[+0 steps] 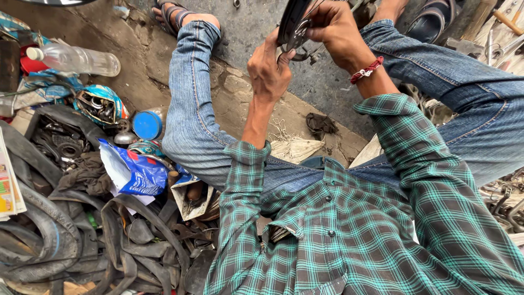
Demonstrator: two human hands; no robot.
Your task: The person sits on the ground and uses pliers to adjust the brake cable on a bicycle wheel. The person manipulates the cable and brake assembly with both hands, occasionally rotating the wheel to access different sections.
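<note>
Overhead at about twelve o'clock, both my hands meet on a dark metal part with a curved black plate and a bright hooked piece of steel hanging beneath it. My right hand is closed around its upper right side, fingers wrapped over the edge. My left hand comes up from seven o'clock and pinches the lower left rim, thumb pressed against the hooked steel.

I judge the part to be rigid and fairly heavy for its size, likely greasy, so it could slip; the plate's rim offers the firmest hold, while the hooked steel looks thin and sharp-edged, better pushed than gripped. Nothing about it looks fragile.

Room is tight. My knees in blue jeans flank the hands at nine and three o'clock, leaving a narrow channel of cracked concrete floor between them. At nine o'clock, well apart from the hands, lie a clear plastic bottle, a blue-lidded tin and a torn blue wrapper. Old rubber inner tubes pile up at eight o'clock. Loose metal tools crowd four o'clock, near my right thigh.
</note>
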